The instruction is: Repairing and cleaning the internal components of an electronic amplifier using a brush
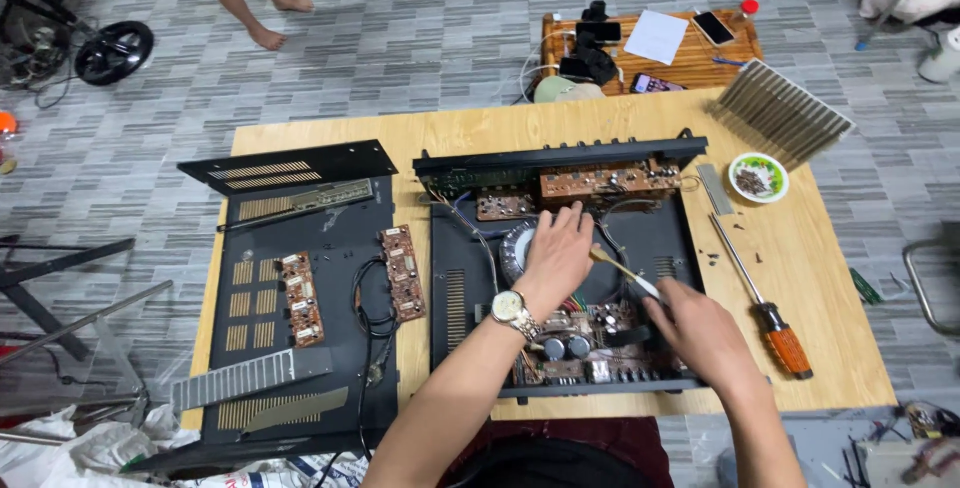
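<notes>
Right hand (700,333) grips a slim brush (622,268); left hand (556,253) presses flat, fingers spread, inside black metal chassis (460,298).

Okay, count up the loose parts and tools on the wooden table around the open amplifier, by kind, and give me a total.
Loose brown circuit boards on the black cover panel: 2
Screwdriver with orange handle: 1
Small bowl of screws: 1
Finned metal heat sink: 1
Total: 5

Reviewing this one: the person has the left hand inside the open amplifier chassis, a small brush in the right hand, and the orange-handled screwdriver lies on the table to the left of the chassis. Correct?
Not quite: the head view shows the orange-handled screwdriver lying to the right of the chassis, not the left. The left hand is inside it, and the right hand holds the small brush.
</notes>
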